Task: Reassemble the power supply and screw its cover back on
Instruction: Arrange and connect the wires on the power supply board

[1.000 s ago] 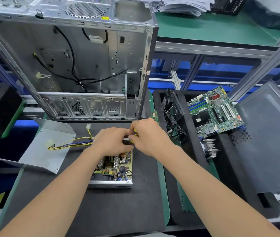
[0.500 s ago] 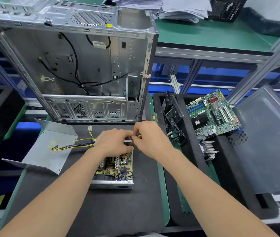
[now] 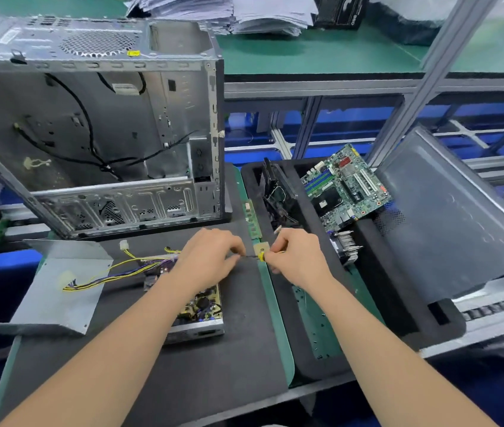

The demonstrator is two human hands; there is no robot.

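The open power supply (image 3: 196,315) lies on the black mat, its circuit board bare and partly hidden under my left forearm. Its bundle of yellow, purple and black wires (image 3: 105,274) trails left onto the loose grey metal cover (image 3: 56,291). My left hand (image 3: 210,257) and my right hand (image 3: 297,260) meet just right of the power supply. Between them is a small screwdriver (image 3: 260,256) with a yellow collar. My right hand grips its handle, and my left fingertips pinch the thin dark shaft.
The empty computer case (image 3: 96,124) stands open behind the mat. A green memory stick (image 3: 252,221) lies along the mat's right edge. The black foam tray (image 3: 377,285) at right holds a motherboard (image 3: 344,186), a heatsink (image 3: 344,248), cables and a grey side panel (image 3: 460,217).
Both hands have shifted right, off the power supply's board, and drawn slightly apart, so the screwdriver's shaft shows between them. The camera view has tilted and moved closer.
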